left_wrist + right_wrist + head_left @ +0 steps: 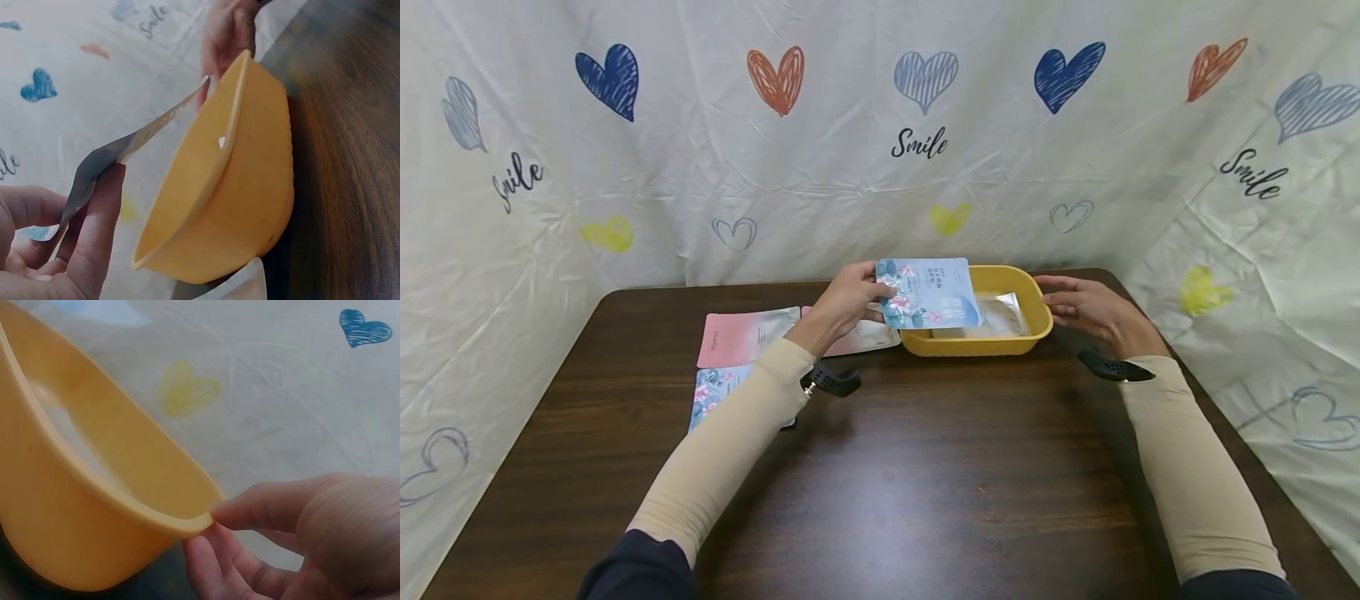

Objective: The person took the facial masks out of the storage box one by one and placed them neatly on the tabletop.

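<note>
My left hand pinches a blue floral flat packet, like a sheet mask sachet, by its left edge. The packet hangs over the left part of a yellow plastic basin. Seen from the left wrist, the packet is tilted and bent, apart from the basin's rim. At the basin's right end my right hand holds the rim, with the thumb on top and fingers below in the right wrist view. Inside the basin lies a silvery packet, partly hidden by the blue one.
Left of the basin lie two pink-and-silver packets, one outer and one beside the basin. Another blue floral packet is partly under my left forearm. A white cloth with hearts hangs behind the dark wooden table.
</note>
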`<state>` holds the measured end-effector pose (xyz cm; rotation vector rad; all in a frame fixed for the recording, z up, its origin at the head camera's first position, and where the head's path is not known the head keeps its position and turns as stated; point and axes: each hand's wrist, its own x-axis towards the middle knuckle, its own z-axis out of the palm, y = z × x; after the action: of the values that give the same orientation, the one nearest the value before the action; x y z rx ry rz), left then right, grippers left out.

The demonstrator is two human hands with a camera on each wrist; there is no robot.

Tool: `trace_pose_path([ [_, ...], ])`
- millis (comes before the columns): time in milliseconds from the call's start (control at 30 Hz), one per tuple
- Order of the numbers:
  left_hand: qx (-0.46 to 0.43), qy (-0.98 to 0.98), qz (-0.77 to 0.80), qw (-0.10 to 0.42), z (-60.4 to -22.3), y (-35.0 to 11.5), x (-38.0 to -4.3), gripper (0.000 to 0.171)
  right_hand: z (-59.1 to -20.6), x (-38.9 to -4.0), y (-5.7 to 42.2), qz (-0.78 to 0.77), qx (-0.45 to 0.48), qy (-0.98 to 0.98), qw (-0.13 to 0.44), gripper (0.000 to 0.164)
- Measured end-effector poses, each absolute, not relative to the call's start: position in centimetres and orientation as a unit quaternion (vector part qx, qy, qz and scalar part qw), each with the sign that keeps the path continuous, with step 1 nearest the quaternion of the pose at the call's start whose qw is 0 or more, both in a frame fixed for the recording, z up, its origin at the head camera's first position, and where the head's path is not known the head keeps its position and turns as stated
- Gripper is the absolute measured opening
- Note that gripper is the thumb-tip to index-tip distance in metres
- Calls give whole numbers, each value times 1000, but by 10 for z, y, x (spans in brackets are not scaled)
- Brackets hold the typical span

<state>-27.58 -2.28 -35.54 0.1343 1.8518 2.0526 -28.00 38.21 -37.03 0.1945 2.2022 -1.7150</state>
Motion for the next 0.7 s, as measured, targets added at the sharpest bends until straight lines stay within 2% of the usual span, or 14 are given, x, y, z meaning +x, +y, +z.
trace_pose_path([
  [700,68,643,739,187,-360,-77,-250,42,-372,-281,382,-592,66,784,172,59],
])
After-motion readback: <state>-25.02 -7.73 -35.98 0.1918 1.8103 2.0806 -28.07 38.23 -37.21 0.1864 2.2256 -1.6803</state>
